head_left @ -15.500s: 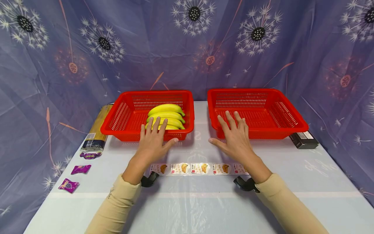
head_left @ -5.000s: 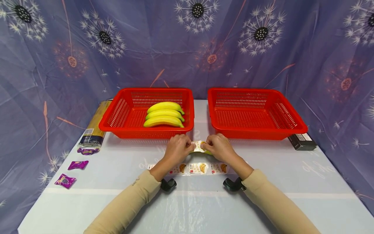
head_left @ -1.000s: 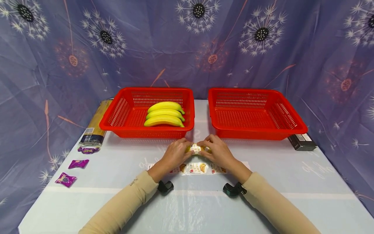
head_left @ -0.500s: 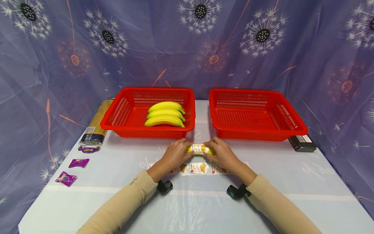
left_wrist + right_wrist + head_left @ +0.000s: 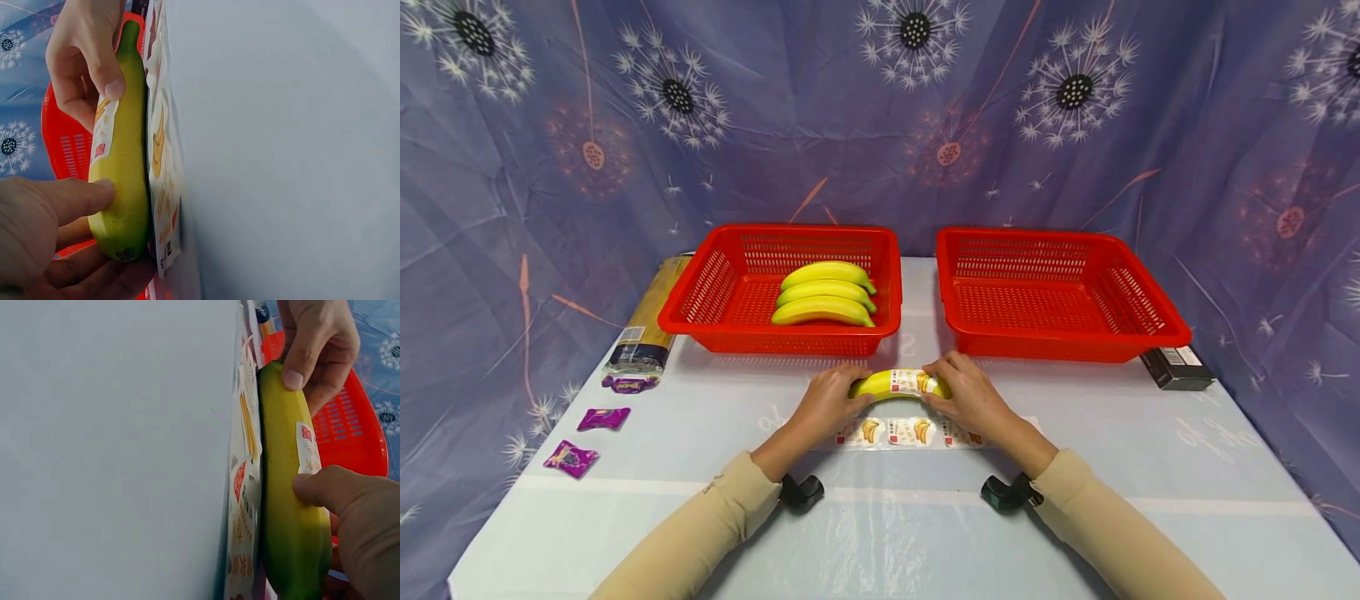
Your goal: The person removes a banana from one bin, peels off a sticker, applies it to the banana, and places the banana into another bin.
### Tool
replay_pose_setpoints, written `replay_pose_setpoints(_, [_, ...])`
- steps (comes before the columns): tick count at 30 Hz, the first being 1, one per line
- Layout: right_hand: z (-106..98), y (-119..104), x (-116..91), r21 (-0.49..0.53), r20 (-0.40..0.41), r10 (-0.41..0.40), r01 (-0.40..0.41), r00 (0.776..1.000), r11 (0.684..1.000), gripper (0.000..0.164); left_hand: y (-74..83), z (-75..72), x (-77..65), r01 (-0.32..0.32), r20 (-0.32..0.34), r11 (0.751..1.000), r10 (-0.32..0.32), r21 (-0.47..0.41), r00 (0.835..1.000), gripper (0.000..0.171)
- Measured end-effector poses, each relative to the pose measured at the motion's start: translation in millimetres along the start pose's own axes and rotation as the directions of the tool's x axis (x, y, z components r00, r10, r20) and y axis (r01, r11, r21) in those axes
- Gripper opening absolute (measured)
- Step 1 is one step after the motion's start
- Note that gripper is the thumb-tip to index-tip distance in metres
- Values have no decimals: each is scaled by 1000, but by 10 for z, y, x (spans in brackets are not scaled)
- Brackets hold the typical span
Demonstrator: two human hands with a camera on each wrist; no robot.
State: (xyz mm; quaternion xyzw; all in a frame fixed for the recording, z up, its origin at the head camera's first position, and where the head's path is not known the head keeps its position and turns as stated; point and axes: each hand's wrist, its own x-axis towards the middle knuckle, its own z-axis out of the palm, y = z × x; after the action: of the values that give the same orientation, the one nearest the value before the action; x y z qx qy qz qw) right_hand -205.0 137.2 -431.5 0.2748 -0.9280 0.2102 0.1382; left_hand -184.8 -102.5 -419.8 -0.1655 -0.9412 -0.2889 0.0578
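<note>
A yellow banana (image 5: 878, 386) lies crosswise between the two hands, just behind a strip of banana stickers (image 5: 921, 432). On its upper side sits a white label (image 5: 904, 382) printed with bananas. My left hand (image 5: 829, 402) grips the left end, thumb on the near side and fingers beyond it, as the left wrist view of the banana (image 5: 128, 169) shows. My right hand (image 5: 967, 390) holds the other end, its thumb (image 5: 325, 487) pressed beside the label. Three more bananas (image 5: 823, 310) rest in the left red basket (image 5: 778, 342).
Another red basket (image 5: 1063, 343) stands at the back right, with a black box (image 5: 1177, 368) beside it. Along the left edge lie a golden packet (image 5: 651, 317) and three purple wrapped candies (image 5: 604, 418). A patterned curtain (image 5: 820, 125) hangs behind.
A banana has left the basket since the earliest frame, and a label now lies on it. My left hand has just slid left along the banana to its end, uncovering more peel.
</note>
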Motion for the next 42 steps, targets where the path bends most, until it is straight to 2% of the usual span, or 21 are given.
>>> replay_pose_setpoints(4, [-7,-80,73,-38,11,-19,19,1000,999,44,-7,2,-5,0,-6,1000,0,2,1000,33])
replay_pose_setpoints(9, [33,-174,191,-81,28,-94,96,995,992,47,-3,5,-12,-8,-10,1000,8,8,1000,32])
replay_pose_setpoints(17, [111,-191,266,-103,21,-135,137,991,985,33,-12,24,-12,-17,-18,1000,17,8,1000,31])
replay_pose_setpoints(28, [71,-151,242,-63,90,-72,78,993,995,41,-10,25,0,6,-7,1000,-6,-8,1000,32])
replay_pose_setpoints(34, [63,-110,213,-49,105,-47,53,993,997,44,-2,14,-7,8,1,1000,-8,-9,1000,33])
replay_pose_setpoints(42, [35,-75,179,20,112,-30,28,993,999,45,8,3,-11,-3,-4,1000,3,-9,1000,33])
